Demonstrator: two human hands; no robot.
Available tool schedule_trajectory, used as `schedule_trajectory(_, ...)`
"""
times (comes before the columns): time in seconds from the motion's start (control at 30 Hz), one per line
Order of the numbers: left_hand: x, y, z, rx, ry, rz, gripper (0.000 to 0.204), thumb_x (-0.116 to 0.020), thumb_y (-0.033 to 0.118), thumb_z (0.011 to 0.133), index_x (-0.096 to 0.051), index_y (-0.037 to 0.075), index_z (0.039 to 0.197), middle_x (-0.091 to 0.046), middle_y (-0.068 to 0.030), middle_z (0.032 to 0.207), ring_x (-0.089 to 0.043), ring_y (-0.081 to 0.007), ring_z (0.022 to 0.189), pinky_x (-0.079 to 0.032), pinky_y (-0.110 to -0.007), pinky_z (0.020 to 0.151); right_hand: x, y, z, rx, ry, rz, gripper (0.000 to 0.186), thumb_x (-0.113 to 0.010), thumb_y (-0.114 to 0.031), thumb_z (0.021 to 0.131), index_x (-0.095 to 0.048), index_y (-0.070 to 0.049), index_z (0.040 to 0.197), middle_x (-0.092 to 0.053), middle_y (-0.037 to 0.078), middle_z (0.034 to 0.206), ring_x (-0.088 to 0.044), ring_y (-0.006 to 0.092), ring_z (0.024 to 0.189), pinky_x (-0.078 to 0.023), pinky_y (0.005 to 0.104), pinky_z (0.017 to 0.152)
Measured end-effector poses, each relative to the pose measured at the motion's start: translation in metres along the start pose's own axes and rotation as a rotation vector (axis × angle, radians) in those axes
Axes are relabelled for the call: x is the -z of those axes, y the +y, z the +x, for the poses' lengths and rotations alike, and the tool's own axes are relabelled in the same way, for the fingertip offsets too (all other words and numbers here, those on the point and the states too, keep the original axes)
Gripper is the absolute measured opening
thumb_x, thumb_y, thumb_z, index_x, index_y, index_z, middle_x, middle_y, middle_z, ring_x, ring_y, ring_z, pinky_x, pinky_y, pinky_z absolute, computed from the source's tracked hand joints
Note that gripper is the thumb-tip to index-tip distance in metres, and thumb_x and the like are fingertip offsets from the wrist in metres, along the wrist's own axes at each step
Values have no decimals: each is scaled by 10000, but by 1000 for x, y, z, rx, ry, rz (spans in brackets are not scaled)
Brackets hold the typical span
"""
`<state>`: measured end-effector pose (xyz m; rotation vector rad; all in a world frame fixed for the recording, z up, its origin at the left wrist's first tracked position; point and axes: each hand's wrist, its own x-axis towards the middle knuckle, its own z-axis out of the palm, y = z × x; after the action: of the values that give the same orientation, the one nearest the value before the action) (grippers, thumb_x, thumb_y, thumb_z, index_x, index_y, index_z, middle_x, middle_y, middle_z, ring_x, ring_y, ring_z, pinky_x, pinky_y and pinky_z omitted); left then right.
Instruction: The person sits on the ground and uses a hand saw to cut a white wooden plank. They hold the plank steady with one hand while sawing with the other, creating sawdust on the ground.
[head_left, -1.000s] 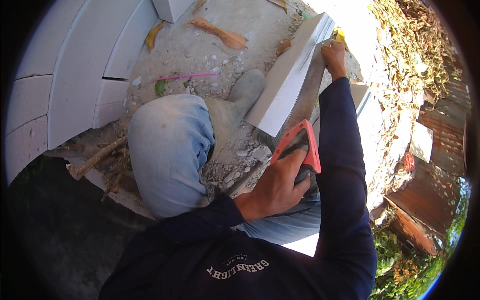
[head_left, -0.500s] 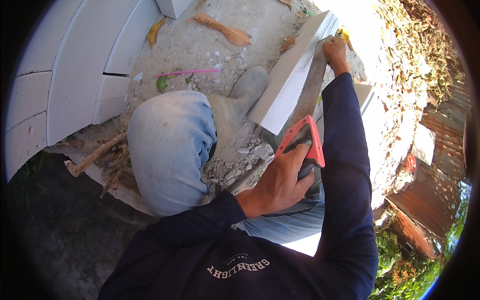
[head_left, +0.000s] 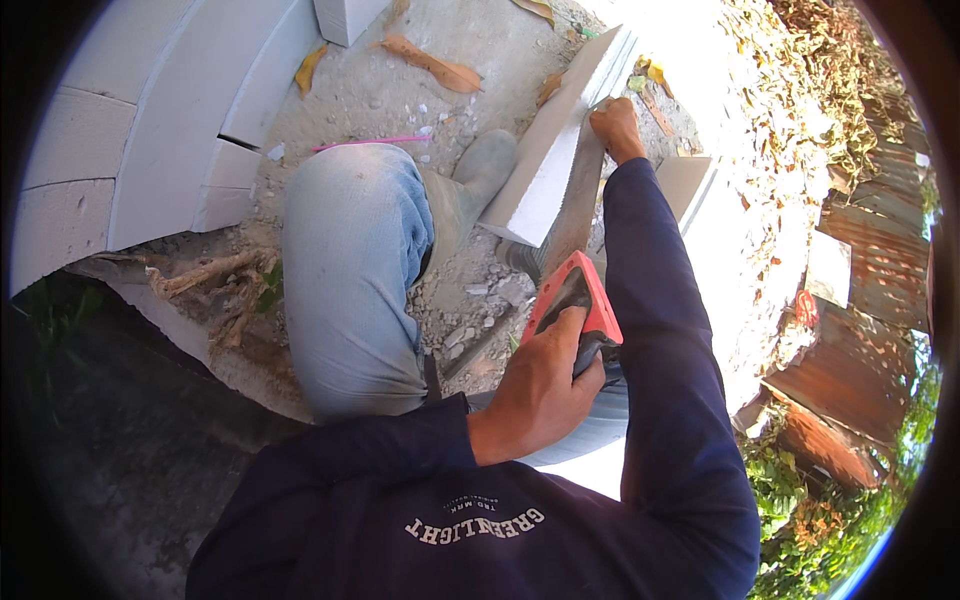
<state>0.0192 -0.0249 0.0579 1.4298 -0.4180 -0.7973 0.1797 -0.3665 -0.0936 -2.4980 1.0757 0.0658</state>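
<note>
Head view, looking down. A curved wall of white blocks (head_left: pixel 150 130) fills the upper left, its joints visible between the courses. The sandy ground (head_left: pixel 380 90) beside it carries dry leaves (head_left: pixel 432 66), stone chips and a thin pink line (head_left: pixel 370 143). The person crouches here, a knee in pale blue jeans (head_left: pixel 350 270) raised at centre and a grey boot (head_left: pixel 480 175) planted just beside the workpiece. The workpiece, a long white block (head_left: pixel 560 140), stands tilted on edge, its lower end resting on the ground near the boot and its upper end reaching toward the top of the frame. The right hand (head_left: pixel 616 126), at the end of a dark blue sleeve (head_left: pixel 660 330), grips the upper right edge of this block, fingers closed over it. The left hand (head_left: pixel 540 385) is wrapped closed around the red handle of a handsaw (head_left: pixel 572 255), whose toothed grey blade lies along the right face of the block, touching it. A rusty corrugated sheet (head_left: pixel 860 270) and leaf litter (head_left: pixel 800 90) occupy the right margin.
</note>
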Motion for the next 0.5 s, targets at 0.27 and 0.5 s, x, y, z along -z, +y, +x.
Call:
schedule_trajectory(0.27, 12, 0, -46, -9, -28, 6, 264, -614, 54, 852, -502, -39, 1072, -589, -254, 819, -600, -441, 768, -453, -492, 695, -9, 3, -52, 74, 91, -66, 265, -618, -85, 750, -673, 90, 942, -677, 335, 990, -673, 448, 1000, -520, 454, 898)
schedule_trajectory(0.5, 24, -23, -55, -144, -72, 11, 231, -642, 56, 849, -547, -21, 1045, -592, -203, 827, -611, -368, 731, -468, -448, 669, 15, -22, -70, 91, 194, 3, 255, -600, -76, 750, -680, 58, 951, -689, 302, 961, -678, 430, 987, -519, 462, 893)
